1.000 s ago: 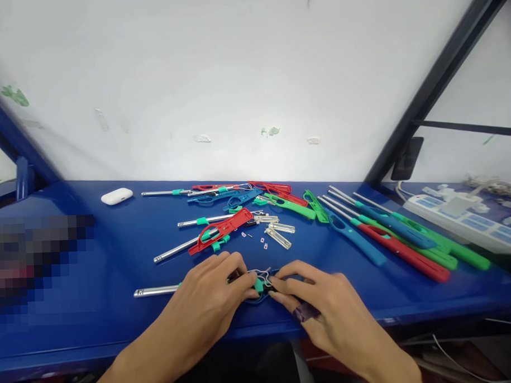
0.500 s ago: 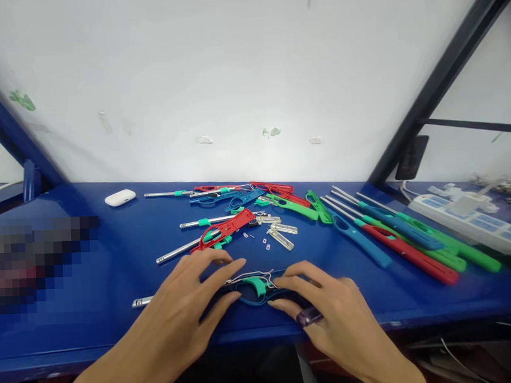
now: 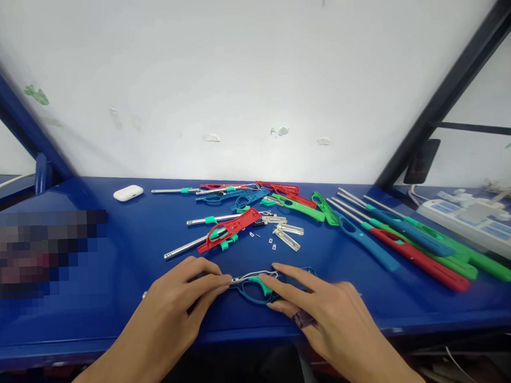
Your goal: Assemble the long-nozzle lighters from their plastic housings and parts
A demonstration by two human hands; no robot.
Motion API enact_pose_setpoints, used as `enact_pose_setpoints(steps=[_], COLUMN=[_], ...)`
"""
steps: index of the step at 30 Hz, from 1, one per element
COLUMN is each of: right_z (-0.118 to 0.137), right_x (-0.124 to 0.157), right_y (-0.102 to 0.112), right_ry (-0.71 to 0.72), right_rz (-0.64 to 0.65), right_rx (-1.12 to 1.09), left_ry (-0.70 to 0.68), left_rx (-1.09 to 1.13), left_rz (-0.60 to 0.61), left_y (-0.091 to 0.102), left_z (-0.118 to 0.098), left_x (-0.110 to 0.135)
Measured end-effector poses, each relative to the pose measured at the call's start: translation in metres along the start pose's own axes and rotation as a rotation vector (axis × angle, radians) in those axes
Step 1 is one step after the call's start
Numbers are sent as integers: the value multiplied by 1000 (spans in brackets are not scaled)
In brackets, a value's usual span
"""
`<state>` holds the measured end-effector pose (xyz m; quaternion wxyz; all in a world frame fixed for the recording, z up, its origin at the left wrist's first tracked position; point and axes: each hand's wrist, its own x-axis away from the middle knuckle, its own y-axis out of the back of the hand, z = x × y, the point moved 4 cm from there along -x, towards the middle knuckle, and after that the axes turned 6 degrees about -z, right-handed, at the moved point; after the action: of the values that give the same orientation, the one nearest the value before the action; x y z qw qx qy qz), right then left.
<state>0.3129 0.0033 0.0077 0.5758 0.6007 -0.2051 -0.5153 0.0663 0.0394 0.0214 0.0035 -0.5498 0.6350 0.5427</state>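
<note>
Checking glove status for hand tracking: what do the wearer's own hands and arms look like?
Left hand and right hand are both ungloved, with slender fingers. Forearms are bare as far as shown: no sleeves, watch, cables or markings visible.

My left hand (image 3: 175,303) pinches a shiny metal tube (image 3: 236,280). Under my right hand (image 3: 329,309), the blue shell (image 3: 255,301) looks like smooth plastic, as does its teal trigger (image 3: 266,290). Farther off, the red half-shell (image 3: 248,218) is glossy plastic and the tanks (image 3: 288,239) are transparent plastic. At far left, the white case (image 3: 128,193) is smooth and glossy. The tabletop (image 3: 117,316) shines like gloss paint; the far wall (image 3: 234,75) is mostly matt, with rough, flaky patches (image 3: 211,137).
</note>
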Motion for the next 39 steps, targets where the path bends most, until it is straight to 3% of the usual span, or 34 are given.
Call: enact_pose_setpoints(steps=[11,15,22,25,28,30,33,36,39], right_z=[-1,-1,-1,0,-4,-8,-16,-33,-59], right_x=[-2,-2,-3,-4,-4,-4,-5,-11,-23], right_y=[-1,0,-3,4,24,38,50,46,35], right_ry=[-15,-24,-52,-40,-58,-108,-187,-261,-231], right_rz=[-18,-41,-122,-214,-384,-429,-350,-259,-246], right_rx=[-69,-71,-133,-201,-221,-176,-172,-206,-144], left_ry=[73,40,-49,-31,-44,-52,-50,-23,70], left_rx=[39,18,-78,-72,-74,-87,-115,-123,-67], left_rz=[43,12,64,42,20,12,17,-29,-31], left_y=[-2,-3,-1,-1,-1,0,1,5,4], left_z=[8,3,-8,-4,1,4,5,2,12], left_x=[1,-5,-6,-1,3,2,-3,-2,27])
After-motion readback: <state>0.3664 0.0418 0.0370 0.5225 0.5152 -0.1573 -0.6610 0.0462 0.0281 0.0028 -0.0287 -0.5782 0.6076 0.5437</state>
